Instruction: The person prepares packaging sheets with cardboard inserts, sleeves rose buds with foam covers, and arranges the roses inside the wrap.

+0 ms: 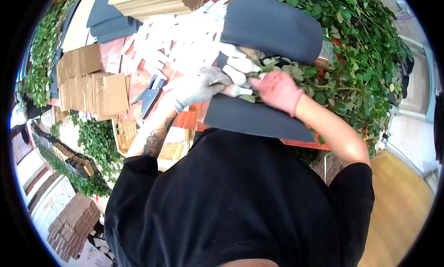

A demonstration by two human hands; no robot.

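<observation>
"Why was the stapler (151, 98) at centre-left?"
"Within reach, probably. Mid-frame, the left hand (200, 85) pinched white-wrapped flowers (236, 76), seemingly to steady them."
"The right hand (280, 89)?"
"By the leaves (309, 72), right of centre; blur hid its grip."

Red-topped table (111, 59), brightly lit; yellowish floor (397, 207) at right.

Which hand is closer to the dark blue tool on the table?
Left. Your left hand is just right of the dark blue tool; your right hand is farther right, past the left one.
</observation>
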